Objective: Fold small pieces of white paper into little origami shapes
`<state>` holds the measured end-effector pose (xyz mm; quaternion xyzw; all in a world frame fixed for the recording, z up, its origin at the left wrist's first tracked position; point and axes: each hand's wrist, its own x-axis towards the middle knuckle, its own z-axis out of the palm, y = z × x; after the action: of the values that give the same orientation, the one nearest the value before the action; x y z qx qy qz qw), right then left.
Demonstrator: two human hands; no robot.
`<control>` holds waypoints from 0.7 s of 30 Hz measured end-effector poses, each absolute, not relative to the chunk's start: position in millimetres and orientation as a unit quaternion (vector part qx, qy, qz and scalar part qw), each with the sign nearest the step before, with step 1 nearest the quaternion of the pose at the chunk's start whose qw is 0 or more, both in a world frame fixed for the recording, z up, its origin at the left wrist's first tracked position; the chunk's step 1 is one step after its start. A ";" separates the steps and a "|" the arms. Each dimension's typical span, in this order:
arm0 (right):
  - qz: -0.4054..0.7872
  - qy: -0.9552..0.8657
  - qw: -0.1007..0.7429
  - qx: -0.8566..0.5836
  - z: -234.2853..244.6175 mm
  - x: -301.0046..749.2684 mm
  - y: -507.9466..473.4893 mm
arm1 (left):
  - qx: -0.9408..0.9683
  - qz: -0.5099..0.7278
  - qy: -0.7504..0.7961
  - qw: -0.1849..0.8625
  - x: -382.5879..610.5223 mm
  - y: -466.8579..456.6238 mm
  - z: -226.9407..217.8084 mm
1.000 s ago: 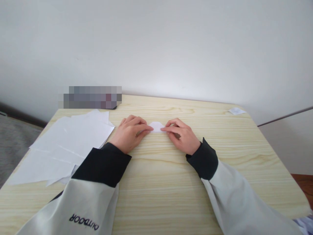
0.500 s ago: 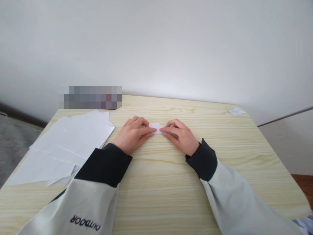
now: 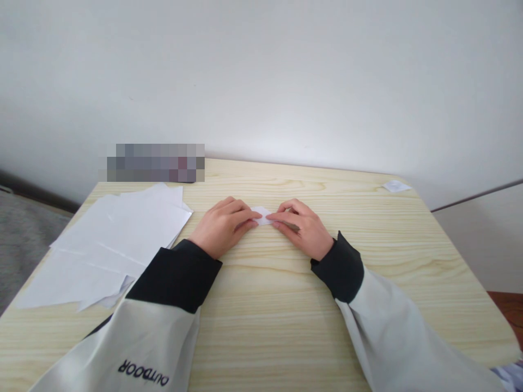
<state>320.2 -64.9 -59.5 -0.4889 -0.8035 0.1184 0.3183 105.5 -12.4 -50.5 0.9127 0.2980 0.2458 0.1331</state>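
A small piece of white paper (image 3: 260,214), which looks folded, is held just over or on the table at the middle of the view. My left hand (image 3: 226,224) pinches its left end between thumb and fingers. At the right end, my right hand (image 3: 301,226) grips it the same way, with the index finger and thumb closed on the edge. The fingers cover both ends of the paper, so only its middle shows. Exact folds are too small to make out.
Loose white sheets (image 3: 110,239) lie overlapping on the left of the wooden table (image 3: 269,326). A blurred-out object (image 3: 155,163) stands at the back left. A small folded paper (image 3: 396,186) rests by the far right corner. A white wall (image 3: 286,81) rises behind.
My left fingers have shifted slightly on the paper and lie a bit flatter. The right hand keeps its grip almost unmoved.
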 end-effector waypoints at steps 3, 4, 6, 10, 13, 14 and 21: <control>0.118 -0.807 0.314 -0.486 -59.3 320.7 -65.0 | 0.898 0.251 0.313 0.183 106.4 -13.0 -47.5; 0.118 -0.809 0.313 -0.483 -59.2 320.9 -65.1 | 0.890 0.252 0.323 0.202 106.7 -13.3 -46.2; 0.115 -0.814 0.309 -0.478 -59.2 321.3 -65.4 | 0.869 0.254 0.349 0.243 107.1 -14.0 -43.7; 0.110 -0.811 0.327 -0.471 -59.9 321.7 -66.4 | 0.832 0.267 0.378 0.305 107.6 -15.3 -39.9; 0.115 -0.804 0.357 -0.461 -60.7 321.5 -67.2 | 0.825 0.269 0.381 0.318 108.2 -15.8 -38.6; 0.116 -0.802 0.363 -0.459 -60.9 321.4 -67.4 | 0.827 0.269 0.379 0.317 108.5 -15.9 -38.5; 0.115 -0.802 0.364 -0.459 -60.0 319.7 -67.6 | 0.849 0.269 0.354 0.285 109.2 -15.0 -40.3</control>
<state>319.7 -67.6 -60.0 -0.4594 -0.8021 0.1148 0.3640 109.2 -15.0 -40.3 0.8487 0.3545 0.2695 0.2853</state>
